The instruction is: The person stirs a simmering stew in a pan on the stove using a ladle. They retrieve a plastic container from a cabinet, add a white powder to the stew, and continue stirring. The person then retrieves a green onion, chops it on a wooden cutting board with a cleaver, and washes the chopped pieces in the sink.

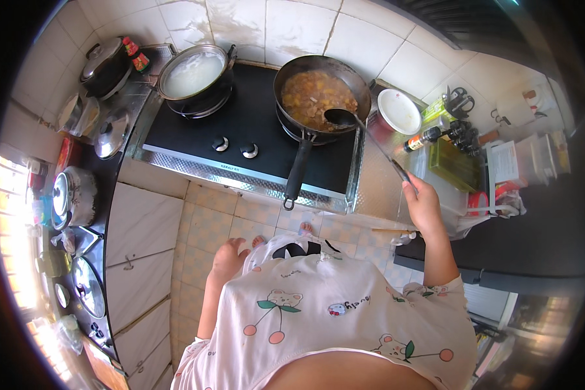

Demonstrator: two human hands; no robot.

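Observation:
My right hand (423, 202) grips the handle of a dark ladle (340, 117), whose bowl dips into the stew at the near right side of a wok (357, 87). Chunky yellow and brown stew (312, 97) fills the wok, and faint steam rises from it. The wok rests on the right burner, its black handle (298, 168) pointing towards me. Down beside my clothes hangs my left hand (228, 258), fingers loosely apart and holding nothing.
A pot of whitish liquid (195, 73) stands on the left burner of the black gas hob (253, 105). Right of the wok are a white bowl (399, 111) and a seasoning bottle (421, 139). Pots and a glass lid (87, 287) line the left counter.

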